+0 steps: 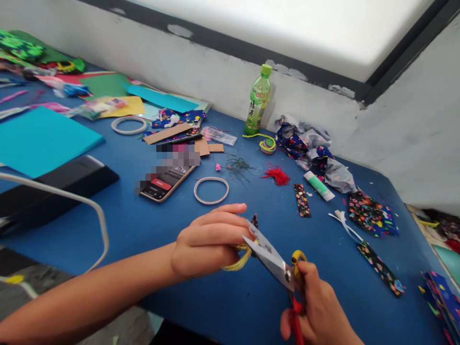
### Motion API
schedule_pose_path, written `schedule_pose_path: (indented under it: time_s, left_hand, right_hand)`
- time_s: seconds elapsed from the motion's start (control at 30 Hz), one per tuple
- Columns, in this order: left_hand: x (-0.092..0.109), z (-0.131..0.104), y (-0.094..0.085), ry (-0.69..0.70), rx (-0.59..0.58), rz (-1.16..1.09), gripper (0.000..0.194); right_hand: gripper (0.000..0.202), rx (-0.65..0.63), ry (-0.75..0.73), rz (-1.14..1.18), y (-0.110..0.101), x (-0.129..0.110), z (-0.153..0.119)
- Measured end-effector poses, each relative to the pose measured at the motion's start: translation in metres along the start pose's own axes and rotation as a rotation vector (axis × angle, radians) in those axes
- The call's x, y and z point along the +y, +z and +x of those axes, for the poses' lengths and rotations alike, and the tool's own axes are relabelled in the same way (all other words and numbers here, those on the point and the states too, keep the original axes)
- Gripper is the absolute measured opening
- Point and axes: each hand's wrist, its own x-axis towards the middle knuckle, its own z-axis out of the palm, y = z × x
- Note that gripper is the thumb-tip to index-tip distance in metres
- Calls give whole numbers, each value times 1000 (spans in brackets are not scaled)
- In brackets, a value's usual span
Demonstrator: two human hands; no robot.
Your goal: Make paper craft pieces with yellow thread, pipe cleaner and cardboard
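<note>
My left hand (212, 239) is closed round a bundle of yellow thread (239, 258), whose looped strands hang below the fingers. A small dark piece (255, 221) pokes up beyond the fingertips; I cannot make out its full shape. In my right hand (319, 302) is a pair of scissors (276, 266) with yellow and red handles. Its blades are parted a little and point up and left, with their tips at the left fingertips beside the thread. The left fingers hide part of the bundle.
Behind the hands lie a white ring (211, 203), a phone (170, 177) and red threads (276, 175). A green bottle (258, 100) stands by the wall. On the right are a glue stick (319, 186), a floral strip (381, 268) and crumpled floral fabric (305, 139). A white cable (97, 211) loops at left.
</note>
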Motion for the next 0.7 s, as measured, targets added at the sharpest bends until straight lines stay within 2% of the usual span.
schedule_pose_path:
  time_s: [0.07,0.4,0.6,0.67,0.7]
  left_hand:
    - [-2,-1,0,137,-24,12,30]
    - [0,-7,-4,118,-89,66,22]
    - [1,-3,-6,143,-88,68,20]
    - [3,0,-8,144,-108,48,21]
    - [5,1,-8,78,-93,28,22]
  right_hand:
    - [45,-14,2,-16,-1,1,-1]
    - [33,-51,70,3,6,4,-11]
    - [31,-7,22,14,4,4,-9]
    - [31,-31,36,46,4,4,-8]
    - [31,-61,59,81,5,3,-8]
